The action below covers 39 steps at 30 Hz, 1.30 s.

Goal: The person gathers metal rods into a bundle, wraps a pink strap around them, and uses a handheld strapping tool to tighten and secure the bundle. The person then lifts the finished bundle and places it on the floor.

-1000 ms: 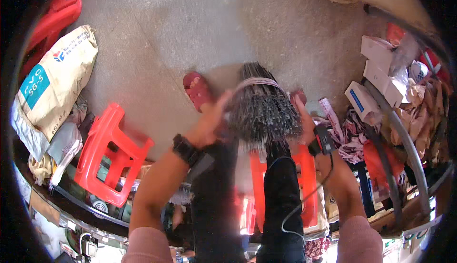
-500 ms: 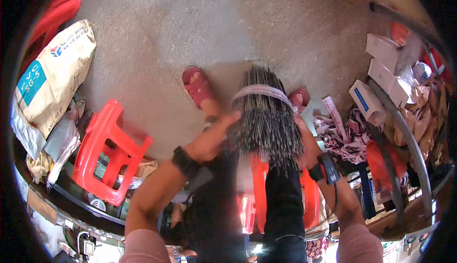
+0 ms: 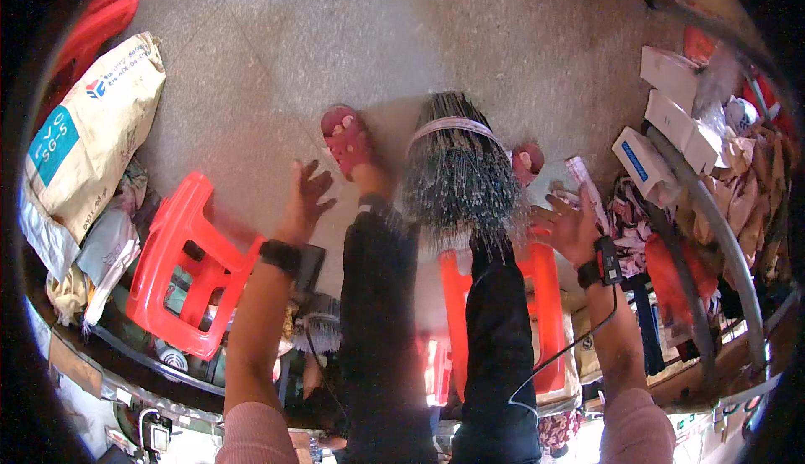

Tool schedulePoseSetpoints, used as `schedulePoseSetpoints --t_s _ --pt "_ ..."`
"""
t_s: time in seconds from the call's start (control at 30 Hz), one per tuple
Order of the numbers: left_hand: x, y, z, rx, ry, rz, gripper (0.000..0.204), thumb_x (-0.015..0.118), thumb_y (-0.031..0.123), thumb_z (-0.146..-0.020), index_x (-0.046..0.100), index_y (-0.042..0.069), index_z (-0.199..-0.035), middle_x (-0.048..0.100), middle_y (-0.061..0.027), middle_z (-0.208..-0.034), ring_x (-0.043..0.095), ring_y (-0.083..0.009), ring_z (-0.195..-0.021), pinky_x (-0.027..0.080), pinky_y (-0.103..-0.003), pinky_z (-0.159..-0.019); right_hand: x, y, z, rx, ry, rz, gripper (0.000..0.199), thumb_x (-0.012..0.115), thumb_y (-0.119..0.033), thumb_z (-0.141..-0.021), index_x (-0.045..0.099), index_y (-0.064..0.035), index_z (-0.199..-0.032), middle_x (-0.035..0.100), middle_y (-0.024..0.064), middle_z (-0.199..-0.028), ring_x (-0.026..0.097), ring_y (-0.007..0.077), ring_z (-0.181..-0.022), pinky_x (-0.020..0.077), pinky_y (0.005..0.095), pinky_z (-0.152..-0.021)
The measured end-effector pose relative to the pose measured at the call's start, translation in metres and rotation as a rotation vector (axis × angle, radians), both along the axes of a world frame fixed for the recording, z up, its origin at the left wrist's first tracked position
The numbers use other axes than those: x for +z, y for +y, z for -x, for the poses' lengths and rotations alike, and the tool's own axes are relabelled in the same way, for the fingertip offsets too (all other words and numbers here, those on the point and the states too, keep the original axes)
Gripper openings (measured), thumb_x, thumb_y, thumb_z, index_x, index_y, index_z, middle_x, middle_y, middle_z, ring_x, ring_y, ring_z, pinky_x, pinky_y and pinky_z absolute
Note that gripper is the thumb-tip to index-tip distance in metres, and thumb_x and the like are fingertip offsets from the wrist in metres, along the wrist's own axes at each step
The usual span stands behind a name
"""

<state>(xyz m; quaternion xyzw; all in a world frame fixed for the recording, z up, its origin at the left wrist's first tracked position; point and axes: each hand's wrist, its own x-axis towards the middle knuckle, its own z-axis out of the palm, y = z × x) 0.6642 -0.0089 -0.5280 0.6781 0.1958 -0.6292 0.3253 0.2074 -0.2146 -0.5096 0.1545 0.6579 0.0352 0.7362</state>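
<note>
A thick bundle of thin dark rods or wires with paler tips (image 3: 461, 183) stands between my feet, tied round by a whitish-pink strip (image 3: 457, 123). What exactly the strands are, I cannot make out. To its left, my left hand (image 3: 307, 200) hangs in the air with fingers spread, holding nothing, near my left sandal (image 3: 345, 141). On the other side, my right hand (image 3: 570, 227) is also spread and empty, close to the bundle's right edge but apart from it. My right sandal (image 3: 526, 162) shows partly behind the bundle.
A red plastic stool (image 3: 194, 271) stands at the left, below a large tan sack (image 3: 101, 141). Under me is another red stool (image 3: 547, 304). Right of my hand lie crumpled pink-and-dark strips (image 3: 625, 229), white boxes (image 3: 644, 166), brown paper (image 3: 746, 187) and a curved grey bar (image 3: 713, 237).
Both hands have let go of the bundle and moved apart, the left one to the left, the right one to the right. Their fingers have spread. The bundle remains between my feet.
</note>
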Motion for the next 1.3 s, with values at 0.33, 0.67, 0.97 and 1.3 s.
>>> schedulePoseSetpoints --t_s 0.33,0.67,0.97,1.3 --pt "-0.013 -0.019 -0.007 -0.269 -0.135 0.175 0.056 0.057 0.043 -0.093 0.051 0.000 -0.129 0.062 -0.0143 -0.119 0.058 -0.0256 -0.112 0.044 -0.038 -0.098 -0.054 0.002 0.073 0.294 -0.182 0.226 0.080 0.045 -0.067 -0.089 0.041 -0.0062 -0.141 0.061 0.0154 -0.123 0.061 0.0252 -0.102 0.0452 0.0406 -0.095" --pt "-0.034 -0.081 0.106 0.153 0.599 -0.076 0.069 0.040 0.062 -0.094 0.055 0.005 -0.130 0.065 -0.0094 -0.119 0.063 -0.0220 -0.105 0.048 -0.038 -0.096 -0.102 0.018 -0.076 -0.057 -0.305 -0.074 0.061 0.057 -0.056 -0.089 0.058 -0.0085 -0.127 0.065 0.0091 -0.117 0.062 0.0266 -0.104 0.0477 0.0421 -0.095" --pt "-0.022 -0.124 0.106 0.100 0.588 -0.153 0.063 0.046 0.059 -0.094 0.059 0.007 -0.126 0.068 -0.0104 -0.113 0.067 -0.0218 -0.095 0.053 -0.040 -0.089 -0.077 0.001 -0.118 -0.086 -0.251 -0.144 0.057 0.063 -0.053 -0.087 0.063 -0.0063 -0.120 0.068 0.0109 -0.112 0.066 0.0252 -0.094 0.0539 0.0417 -0.087" --pt "0.004 -0.107 0.101 -0.004 0.524 0.189 0.062 0.044 0.055 -0.096 0.053 0.007 -0.134 0.063 -0.0085 -0.123 0.064 -0.0194 -0.104 0.050 -0.036 -0.095 -0.031 0.014 -0.108 -0.154 -0.330 0.089 0.059 0.059 -0.049 -0.090 0.055 -0.0040 -0.128 0.062 0.0115 -0.123 0.061 0.0210 -0.108 0.0489 0.0394 -0.097"
